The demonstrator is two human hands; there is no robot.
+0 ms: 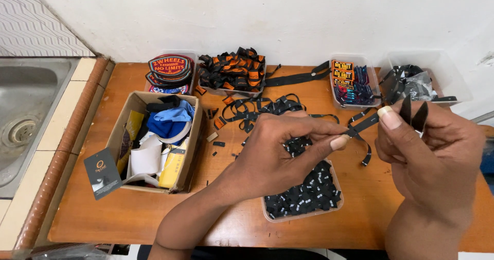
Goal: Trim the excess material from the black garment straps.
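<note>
Closest to the person, both arms came up from the bottom edge, which cut them off at the forearms. The left hand (278, 154) was pinched shut, thumb and finger tips pressing on one end of a thin black strip (363, 124). The right hand (429, 152) was curled closed around small black snips (414, 115), and only the two dark blade tips poked up above the fingers; the handles were hidden inside the hand. The strip ran between the two hands, above the table, and its far end hung down in a loop. Under the left hand sat a clear tray of little black cut labels (309, 193), half covered by the hand. To the left stood a cardboard box (135, 105) stuffed with cloth and paper bits that were hard to tell apart. Farther back lay a tangle of black ribbon (257, 108) on the wooden table (103, 208). At the wall sat a tub of round patches (170, 72), a tub of orange and black labels (231, 69), a tub of small bright labels (352, 82), and a clear tub (447, 75) with dark stuff I could not make out. A metal sink (25, 111) was cut off at the left edge.
</note>
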